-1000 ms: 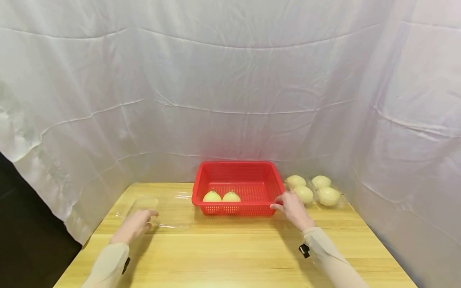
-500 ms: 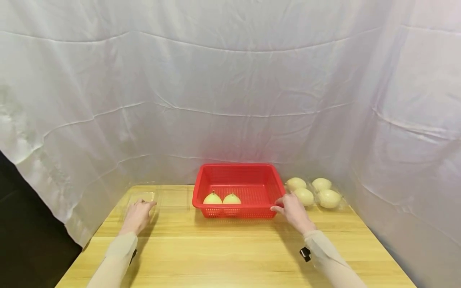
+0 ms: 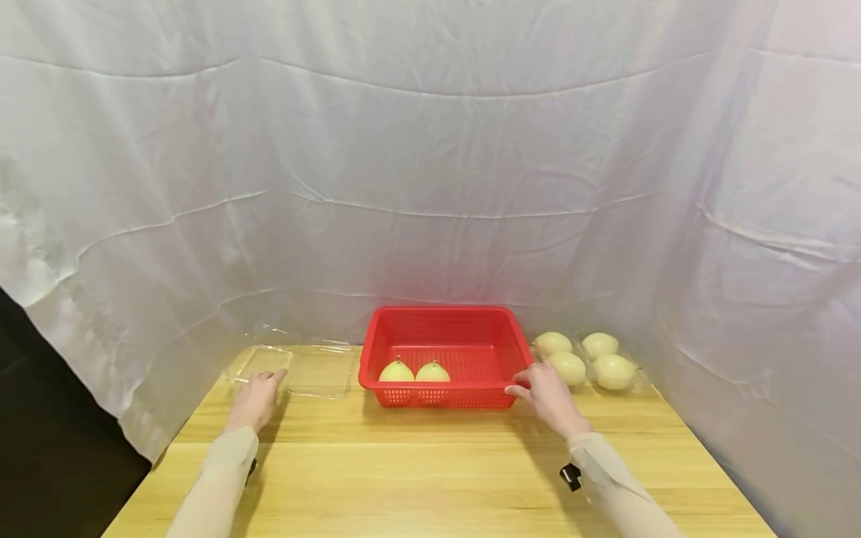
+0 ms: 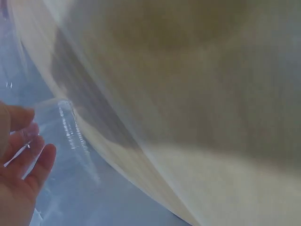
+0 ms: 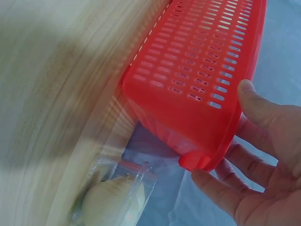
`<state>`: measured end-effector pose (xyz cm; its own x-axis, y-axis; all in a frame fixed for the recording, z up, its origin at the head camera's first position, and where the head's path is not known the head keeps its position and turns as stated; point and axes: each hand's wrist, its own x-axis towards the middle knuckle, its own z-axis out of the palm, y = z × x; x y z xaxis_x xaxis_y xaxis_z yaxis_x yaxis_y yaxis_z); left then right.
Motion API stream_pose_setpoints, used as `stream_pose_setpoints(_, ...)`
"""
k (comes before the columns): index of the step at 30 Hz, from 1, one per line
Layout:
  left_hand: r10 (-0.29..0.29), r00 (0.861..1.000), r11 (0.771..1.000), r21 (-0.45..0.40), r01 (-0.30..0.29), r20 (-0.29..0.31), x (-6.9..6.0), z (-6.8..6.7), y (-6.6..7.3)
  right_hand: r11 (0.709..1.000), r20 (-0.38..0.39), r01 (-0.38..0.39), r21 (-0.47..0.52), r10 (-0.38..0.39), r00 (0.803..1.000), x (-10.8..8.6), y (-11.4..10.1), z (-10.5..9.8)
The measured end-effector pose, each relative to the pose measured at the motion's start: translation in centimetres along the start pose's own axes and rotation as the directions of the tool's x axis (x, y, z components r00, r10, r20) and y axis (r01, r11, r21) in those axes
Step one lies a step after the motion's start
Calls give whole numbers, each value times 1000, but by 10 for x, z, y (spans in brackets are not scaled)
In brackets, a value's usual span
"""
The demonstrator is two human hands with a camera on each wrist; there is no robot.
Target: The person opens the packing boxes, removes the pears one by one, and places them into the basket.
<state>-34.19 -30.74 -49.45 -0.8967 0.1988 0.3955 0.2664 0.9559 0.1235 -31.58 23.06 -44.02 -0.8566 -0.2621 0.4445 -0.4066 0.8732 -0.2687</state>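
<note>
In the head view, an open clear plastic clamshell box (image 3: pixel 321 373) lies left of a red slotted basket (image 3: pixel 444 386). My left hand (image 3: pixel 254 402) is at the box's near edge. In the left wrist view, the thumb and fingers (image 4: pixel 41 165) pinch the clear plastic (image 4: pixel 77 134), some of them seen through it. The basket's near right corner is gripped by my right hand (image 3: pixel 550 396); in the right wrist view its thumb rests on the rim (image 5: pixel 242 101). Two pale yellow pears, a left one (image 3: pixel 397 370) and a right one (image 3: pixel 433 371), sit in the basket.
Several more pale yellow pears (image 3: pixel 614 371) stand in a clear pack close to the basket's right side. A white curtain (image 3: pixel 430 164) rises behind and on both sides of the wooden table (image 3: pixel 417 478).
My left hand has shifted slightly forward on the left; the clear box was flat, then lifted, and now lies farther back. The right hand and the basket stay put.
</note>
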Motion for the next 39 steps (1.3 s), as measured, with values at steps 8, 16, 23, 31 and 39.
stream_pose_setpoints(8, -55, 998, 997, -58, 57, 33, 3, 0, -1, 1000, 0, -4, -6, 4, 1000, 1, 2, 1)
stream_pose_setpoints(16, -57, 995, 998, -16, 56, -77, 4, 3, -2, 1000, -9, -20, -4, 20, 1000, 1, 2, 3)
stream_pose_setpoints(23, -61, 989, 998, 8, 62, -134, 3, 0, 3, 1000, -33, 13, 6, -13, 999, 0, 4, 3)
stream_pose_setpoints(31, -63, 978, 997, -60, 52, -197, 2, 5, 34, 990, -142, 16, 143, 5, 990, -8, 17, 4)
stream_pose_setpoints(39, -101, 988, 961, -269, 67, -114, 3, 8, 80, 931, -149, -127, 341, 187, 971, -13, 28, 4)
